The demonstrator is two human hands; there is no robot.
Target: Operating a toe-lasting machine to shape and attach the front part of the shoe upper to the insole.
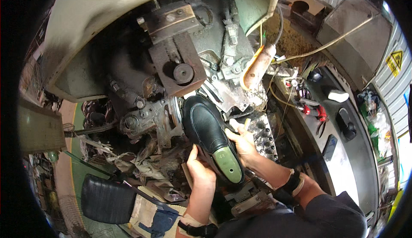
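Observation:
A black slip-on shoe [205,120] sits on a green shoe last [228,166], whose flat top shows at the heel end. Its toe points away from me, up against the metal parts of a large greasy machine [178,62]. On the near left side my left hand [201,168] is closed along the shoe, thumb up by its edge. My right hand [241,142] grips the other side, thumb against the upper. A small yellowish piece [247,123] shows at the right fingers; I cannot tell what it is. The shoe's underside is hidden.
A lit work lamp [259,68] hangs right of the machine head. On the right, a curved bench [339,169] bears red-handled pliers [315,112], a dark shoe [346,124] and a phone [329,147]. A black-padded chair [107,198] stands at the lower left.

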